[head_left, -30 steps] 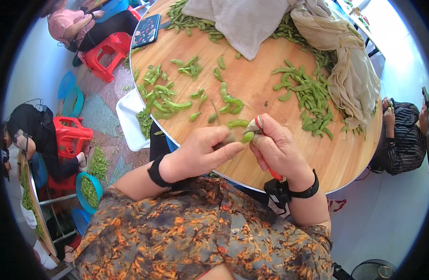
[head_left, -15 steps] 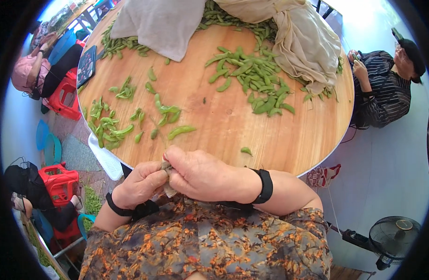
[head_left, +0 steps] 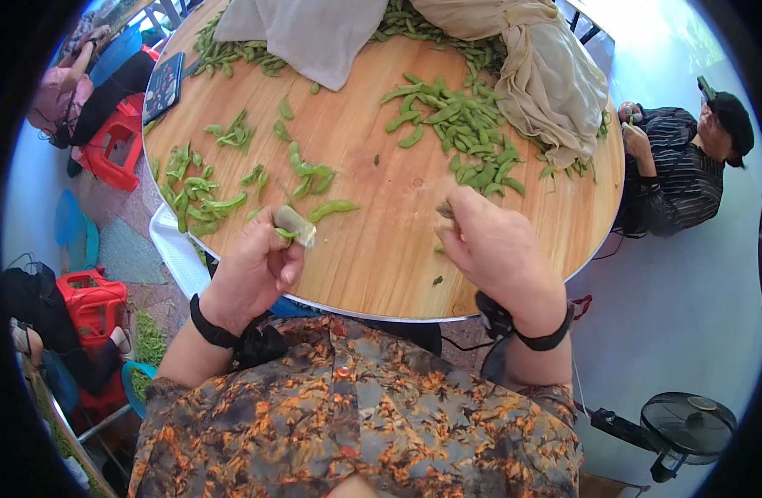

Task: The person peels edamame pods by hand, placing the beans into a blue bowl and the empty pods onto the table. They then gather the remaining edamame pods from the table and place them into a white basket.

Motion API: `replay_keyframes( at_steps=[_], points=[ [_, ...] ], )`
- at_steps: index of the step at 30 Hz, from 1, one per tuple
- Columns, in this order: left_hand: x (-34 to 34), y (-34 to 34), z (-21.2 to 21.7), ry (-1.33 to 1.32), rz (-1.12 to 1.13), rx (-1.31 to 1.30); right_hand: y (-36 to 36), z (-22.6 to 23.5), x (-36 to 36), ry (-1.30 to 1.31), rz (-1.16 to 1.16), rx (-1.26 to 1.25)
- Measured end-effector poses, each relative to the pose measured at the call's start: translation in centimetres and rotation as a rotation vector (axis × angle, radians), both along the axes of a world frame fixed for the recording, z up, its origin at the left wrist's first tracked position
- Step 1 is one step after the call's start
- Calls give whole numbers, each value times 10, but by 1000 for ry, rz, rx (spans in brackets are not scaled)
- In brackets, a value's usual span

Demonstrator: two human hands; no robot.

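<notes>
My left hand (head_left: 260, 259) is closed over the near left part of the round wooden table (head_left: 364, 274). A green bean pod (head_left: 285, 233) shows between its fingers, beside a greyish sleeve-like piece (head_left: 296, 222) at the fingertips. To the right, my right hand (head_left: 501, 249) has its fingers pressed together; a small grey-brown bit (head_left: 445, 209) shows at their tips, and what they hold I cannot make out. A single pod (head_left: 334, 209) lies just beyond my left hand. Loose pods (head_left: 200, 199) are scattered at the left, and a larger heap of pods (head_left: 472, 137) lies beyond my right hand.
A white cloth (head_left: 302, 37) and a beige cloth (head_left: 551, 87) cover more pods at the far side. A dark flat device (head_left: 163, 87) lies at the left edge. A white basket (head_left: 177, 253) sits below it. A person (head_left: 675, 170) sits at right; a fan (head_left: 692, 423) stands lower right.
My hands were together near my body over a small greyish piece. Now they are apart and farther over the table, the right one well to the right. The left holds a pod.
</notes>
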State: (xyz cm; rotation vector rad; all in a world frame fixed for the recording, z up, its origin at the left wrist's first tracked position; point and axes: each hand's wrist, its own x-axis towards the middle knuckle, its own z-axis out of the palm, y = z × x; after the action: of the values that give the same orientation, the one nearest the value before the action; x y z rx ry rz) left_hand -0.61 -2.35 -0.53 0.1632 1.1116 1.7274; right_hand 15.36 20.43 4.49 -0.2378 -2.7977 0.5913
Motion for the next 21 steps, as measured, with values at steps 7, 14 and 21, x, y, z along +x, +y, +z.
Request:
replay_keyframes(
  at_steps=[7,14,21],
  points=[
    [-3,2,-10,-259,182,98,-10,-32,13,-237,24,89],
    [-6,-11,-9,-172,59,153,-30,-33,-25,-340,-45,226],
    [-7,-19,-13,1,-33,271,-57,-35,-69,-59,136,31]
  ],
)
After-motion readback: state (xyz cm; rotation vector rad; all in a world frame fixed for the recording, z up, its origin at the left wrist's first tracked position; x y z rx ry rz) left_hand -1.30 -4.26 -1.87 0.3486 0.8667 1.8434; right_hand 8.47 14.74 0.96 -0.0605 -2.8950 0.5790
